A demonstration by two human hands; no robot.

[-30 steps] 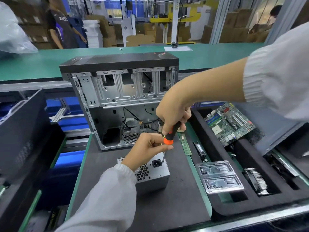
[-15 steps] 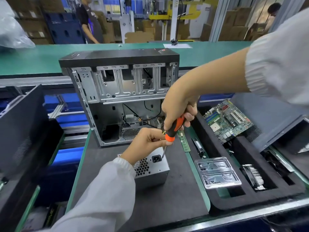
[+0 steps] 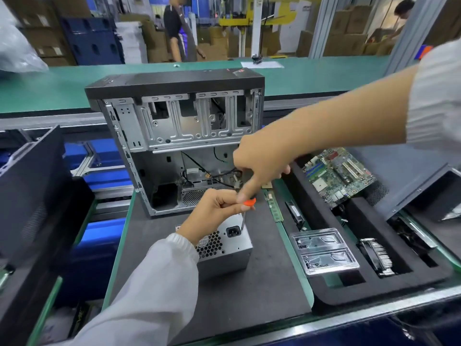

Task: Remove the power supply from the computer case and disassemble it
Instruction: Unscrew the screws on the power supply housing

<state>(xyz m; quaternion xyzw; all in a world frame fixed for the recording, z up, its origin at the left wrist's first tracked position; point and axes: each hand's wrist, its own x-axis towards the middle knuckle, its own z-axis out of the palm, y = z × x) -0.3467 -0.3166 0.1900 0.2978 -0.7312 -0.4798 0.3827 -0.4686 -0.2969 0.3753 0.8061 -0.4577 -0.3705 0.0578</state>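
I saw the power supply (image 3: 224,248) standing out of the computer case (image 3: 179,146), on the dark mat (image 3: 249,283) of the tabletop, just in front of the open case. Its socket and its honeycomb grille faced up toward me. My left hand (image 3: 214,216) was above it, with the fingers curled, and it pinched the screwdriver (image 3: 245,211) near the orange collar. My right hand (image 3: 262,168) came from the right side and gripped the handle of the same screwdriver from above; most of the handle was hidden in it. The thin metal shaft pointed down to the top edge of the power supply, beside the socket. I could not tell if the tip sat in a screw.

The case stood upright with its side open. Inside I saw only some black cables and a perforated panel at the bottom.

To the right lay a black foam tray (image 3: 374,285) with several compartments. A green circuit board (image 3: 336,173) leaned in the far compartment. A clear plastic cover (image 3: 324,250) rested over a near one. A finned metal cooler (image 3: 379,255) lay in the slot beside it. A memory stick (image 3: 274,206) lay between the mat and the tray.
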